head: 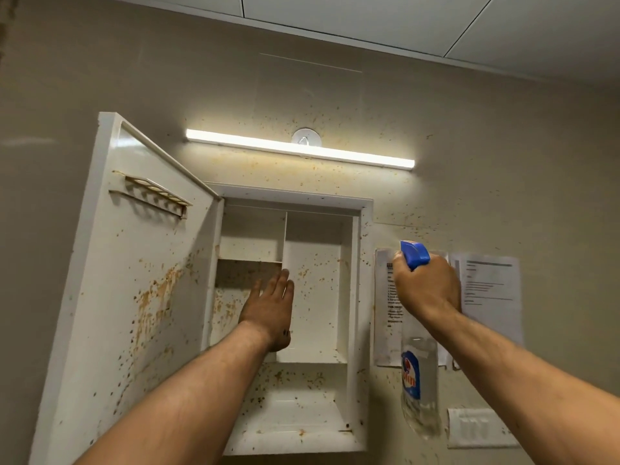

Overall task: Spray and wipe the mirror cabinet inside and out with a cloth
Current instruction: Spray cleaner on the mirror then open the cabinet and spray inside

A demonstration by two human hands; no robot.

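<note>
A beige painted wall (503, 146), speckled with brown spatter, is filling the view above and around both hands, and white ceiling panels (402, 15) are running across far above them. A long white lit light bar (300, 149) is glowing above the hands, with a round white wall hook (306, 137) sitting just over it.

The white recessed mirror cabinet (295, 417) is standing open between the hands. Its stained white door (117, 297) is swinging out to the left of the left hand (268, 310), carrying a slotted cream plastic rack (152, 193) near its top. Brown stains are covering the door's inner face, the shelves and the cabinet floor.

The left hand is reaching into the cabinet with straight, closed-up fingers, holding nothing, just below a short white shelf (250, 261); whether it is touching the back panel cannot be told.

The right hand (426, 290) is gripping the neck of a clear plastic spray bottle (419, 380) with a blue label, its blue trigger head (415, 255) pointing up-left towards the cabinet. Behind this hand 2 white printed sheets (489, 283) are hanging on the wall, partly hidden by it and the bottle. A white switch plate (476, 427) is sitting below the right forearm.
</note>
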